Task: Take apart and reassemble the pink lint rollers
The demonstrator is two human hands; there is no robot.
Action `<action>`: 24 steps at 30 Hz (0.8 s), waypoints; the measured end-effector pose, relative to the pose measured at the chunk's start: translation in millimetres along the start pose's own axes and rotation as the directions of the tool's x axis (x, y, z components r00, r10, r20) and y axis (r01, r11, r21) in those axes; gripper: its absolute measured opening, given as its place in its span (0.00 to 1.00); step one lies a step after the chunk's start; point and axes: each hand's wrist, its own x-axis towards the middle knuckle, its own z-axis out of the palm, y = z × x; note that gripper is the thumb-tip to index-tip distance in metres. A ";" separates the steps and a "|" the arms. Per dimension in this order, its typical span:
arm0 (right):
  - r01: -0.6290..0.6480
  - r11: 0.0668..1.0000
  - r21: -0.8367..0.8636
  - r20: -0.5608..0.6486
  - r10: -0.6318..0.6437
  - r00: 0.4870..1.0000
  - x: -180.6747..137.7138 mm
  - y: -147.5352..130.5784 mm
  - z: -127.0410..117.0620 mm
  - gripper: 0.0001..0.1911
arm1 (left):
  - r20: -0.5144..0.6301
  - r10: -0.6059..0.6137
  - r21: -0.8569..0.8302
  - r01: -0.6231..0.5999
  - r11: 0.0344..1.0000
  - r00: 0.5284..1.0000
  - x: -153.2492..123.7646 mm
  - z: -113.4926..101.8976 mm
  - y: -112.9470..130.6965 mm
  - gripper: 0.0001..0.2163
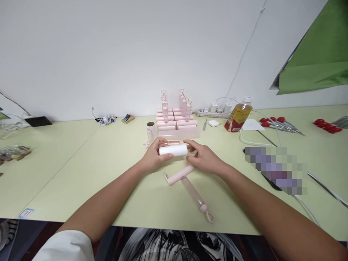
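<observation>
A white paper roll (174, 150) is held level above the pale green table (81, 170). My left hand (153, 157) is closed around its left end. My right hand (203, 157) touches its right end with curled fingers. Just below the hands a pink roller handle (179, 175) lies on the table. A clear tube cover with a pink heart loop (197, 197) lies beside it, pointing toward me. Behind the hands stands a stack of pink rollers and upright handles (175, 121).
A bottle of amber liquid (238, 116) stands right of the stack, with a power strip and chargers (214, 108) behind it. Red-handled tools (277, 123) lie at the right. A blurred patch (274, 168) covers something on the right. Cables and small items (106, 119) sit along the wall.
</observation>
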 end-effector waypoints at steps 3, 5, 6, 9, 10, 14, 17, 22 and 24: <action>0.054 0.985 0.161 0.000 -0.055 0.999 -0.7 -1.0 -2.1 0.29 | -0.019 -0.028 -0.062 0.027 0.998 0.999 2.5 -2.0 1.1 0.24; 0.052 0.966 0.254 0.018 -0.058 0.998 -0.8 -1.5 -1.1 0.25 | -0.041 -0.051 -0.090 0.047 0.995 0.998 3.9 -3.5 0.4 0.24; 0.046 0.958 0.283 0.028 -0.056 0.998 -0.7 -1.4 -0.4 0.24 | -0.055 -0.059 -0.103 0.053 0.993 0.997 4.4 -3.9 -0.1 0.25; 0.036 0.948 0.315 0.046 -0.053 0.998 -0.3 -0.4 0.2 0.21 | -0.078 -0.069 -0.126 0.059 0.990 0.995 4.9 -3.1 -1.3 0.25; 0.035 0.949 0.314 0.050 -0.053 0.997 -0.2 -0.1 -0.4 0.20 | -0.075 -0.072 -0.127 0.062 0.990 0.995 4.9 -2.4 -1.5 0.24; 0.040 0.956 0.290 0.065 -0.061 0.996 -0.7 -1.6 -5.4 0.16 | -0.048 -0.067 -0.126 0.061 0.990 0.997 4.3 0.1 -1.2 0.23; 0.057 0.971 0.231 0.052 -0.070 0.996 -1.9 -5.0 -6.7 0.14 | -0.037 -0.054 -0.134 0.049 0.990 0.998 4.2 -0.7 0.0 0.23; 0.070 0.981 0.181 0.063 -0.082 0.995 -1.6 -6.8 3.0 0.14 | -0.042 -0.048 -0.122 0.042 0.992 0.998 5.8 -1.6 3.4 0.22; 0.072 0.978 0.198 0.063 -0.086 0.994 1.4 -3.9 4.9 0.17 | -0.083 -0.053 -0.125 0.042 0.991 0.995 7.2 0.3 4.4 0.22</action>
